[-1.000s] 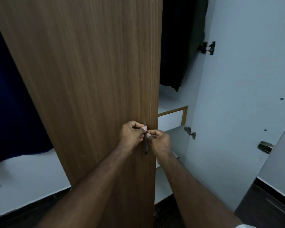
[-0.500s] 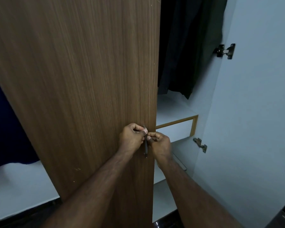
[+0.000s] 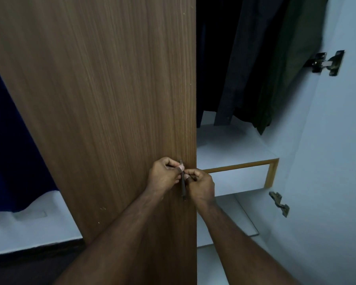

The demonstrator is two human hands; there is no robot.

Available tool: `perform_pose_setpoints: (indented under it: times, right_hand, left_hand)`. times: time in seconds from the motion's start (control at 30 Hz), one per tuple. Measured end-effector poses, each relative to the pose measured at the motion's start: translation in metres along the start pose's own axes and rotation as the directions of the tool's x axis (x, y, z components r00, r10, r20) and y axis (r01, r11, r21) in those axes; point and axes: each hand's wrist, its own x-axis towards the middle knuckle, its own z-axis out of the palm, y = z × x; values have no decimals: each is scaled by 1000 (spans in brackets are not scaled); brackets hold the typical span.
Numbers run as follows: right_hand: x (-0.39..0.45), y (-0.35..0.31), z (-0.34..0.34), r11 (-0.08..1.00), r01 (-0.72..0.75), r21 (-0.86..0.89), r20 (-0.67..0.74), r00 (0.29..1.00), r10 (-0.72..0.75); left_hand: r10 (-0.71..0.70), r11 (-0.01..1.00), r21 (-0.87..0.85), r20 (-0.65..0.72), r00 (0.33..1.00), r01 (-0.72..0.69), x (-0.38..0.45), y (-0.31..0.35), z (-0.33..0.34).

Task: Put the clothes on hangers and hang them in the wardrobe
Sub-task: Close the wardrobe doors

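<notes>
Left hand (image 3: 165, 174) and right hand (image 3: 200, 185) both pinch dark door handle (image 3: 183, 188) on wooden wardrobe door (image 3: 111, 99), fingers curled, knuckles up, forearms stretched forward. To right, dark clothes (image 3: 265, 68) hang inside wardrobe above white shelf (image 3: 224, 147); drawer (image 3: 238, 177) below. Hanging seems done; probably only door closing is left. No loose clothes or hangers visible.

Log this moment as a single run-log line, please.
left hand: pinches door handle | right hand: pinches same handle | wooden door: ajar | dark clothes: hanging inside
</notes>
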Motion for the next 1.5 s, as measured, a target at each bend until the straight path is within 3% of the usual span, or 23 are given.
perform_pose_setpoints:
  times: [0.3,0.43,0.57,0.73,0.87,1.03,1.37,1.5]
  right_hand:
    - [3,5,-4,999,36,29,49,998,-38]
    - [-6,-6,-17,994,53,-96,131,991,-40]
    - [-34,-12,-34,956,112,-273,187,981,-61]
    - [-78,-22,-59,827,225,-516,184,972,-150]
    - [-126,-29,-78,655,273,-705,203,962,-182]
    - [-186,-38,-105,516,282,-809,190,956,-225]
    - [-276,-40,-198,515,180,-838,116,981,-155]
    - [-298,-32,-249,564,129,-815,57,988,-145]
  left_hand:
    - [44,984,176,-116,992,-23,0,-3,8]
    - [29,982,187,-161,987,2,-13,-2,12]
    - [77,932,361,-197,977,-1,-50,-11,11]
    - [137,878,469,-48,989,-98,-115,-30,23]
    - [155,815,559,43,987,-153,-161,-35,20]
    - [260,696,667,111,959,-266,-215,-32,21]
    - [263,723,592,243,934,-358,-316,-20,79]
    - [238,752,551,285,929,-362,-351,-10,119]
